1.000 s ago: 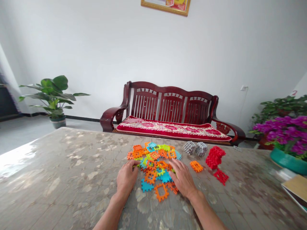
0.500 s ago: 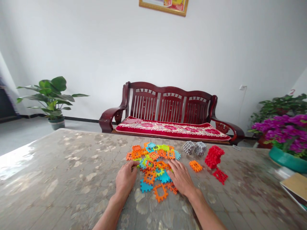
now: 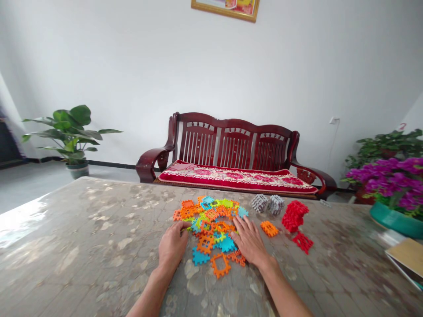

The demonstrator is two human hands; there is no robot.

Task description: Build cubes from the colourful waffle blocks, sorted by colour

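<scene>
A spread pile of flat plastic interlocking blocks with notched edges (image 3: 211, 214), in orange, blue and lime green, lies on the table in front of me. At its left edge is my left hand (image 3: 173, 246), fingers curled in, with a bit of green at the fingertips; what it grips, if anything, is hidden. Over the pile's right side my right hand (image 3: 249, 241) lies palm down, fingers stretched out and touching the blocks. An orange square frame block (image 3: 220, 265) and a blue block (image 3: 200, 256) lie at the near edge.
Right of the pile stand two grey block cubes (image 3: 260, 203), a red block stack (image 3: 295, 215), a flat red block (image 3: 302, 242) and an orange block piece (image 3: 269, 228). A teal flower pot (image 3: 396, 221) is at far right. Behind the table (image 3: 99, 246) is a wooden bench (image 3: 234, 141).
My right hand has shifted slightly forward, its fingers now covering an orange block at the pile's right side. My left hand stays almost in place.
</scene>
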